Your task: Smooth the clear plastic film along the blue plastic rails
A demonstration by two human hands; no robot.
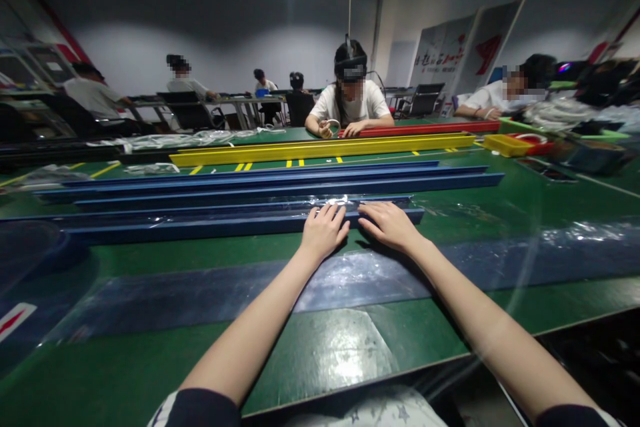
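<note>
Place: workshop
Worktable (pixel 125 373): green
Profiles (pixel 200 229): blue, yellow, red, lying on the worktable
Co-worker (pixel 367 103): across the worktable
Desks (pixel 235 100), chairs (pixel 187 111): beyond the worktable

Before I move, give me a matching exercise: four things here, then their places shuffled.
1. Bare left hand and right hand
2. Long, straight yellow rail
3. Long, straight red rail
4. Flat, shiny bluish strip

A. Just in front of the co-worker facing you
B. On the nearest long blue rail
C. Nearer you than every blue rail
D. Between blue and red rails

Pairs: 1-B, 2-D, 3-A, 4-C
</note>
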